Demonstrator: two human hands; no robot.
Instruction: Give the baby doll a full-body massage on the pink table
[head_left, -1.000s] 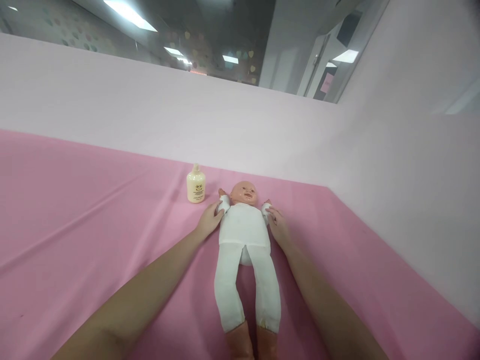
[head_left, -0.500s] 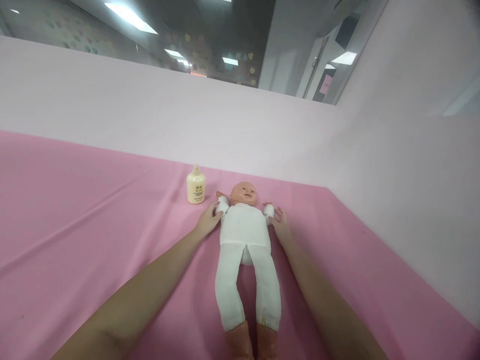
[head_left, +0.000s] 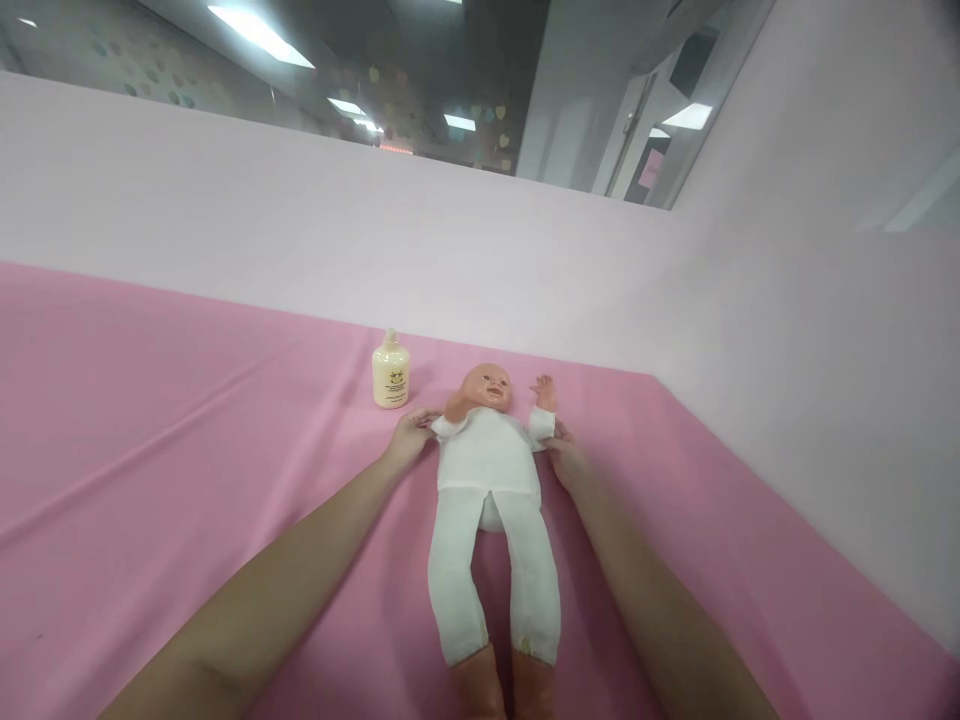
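My left hand point(head_left: 409, 436) and right hand point(head_left: 566, 460) each pinch a sleeve of the doll point(head_left: 491, 470); a cream bottle point(head_left: 391, 372) stands near the bench's point(head_left: 150, 400) far edge.

A cream bottle point(head_left: 391, 374) stands upright on the pink cloth point(head_left: 165, 420), near the far edge. The bottle has a small cap on top and a dark print on its front; the print is too small to read. The cloth covers the whole counter and has some long soft folds on the left side. Behind the counter there is a pale pink partition point(head_left: 300, 230), and another pale partition point(head_left: 810, 330) closes the right side. Above them, long ceiling lights point(head_left: 259, 34) shine, and small heart shapes point(head_left: 491, 112) are on a dark wall.
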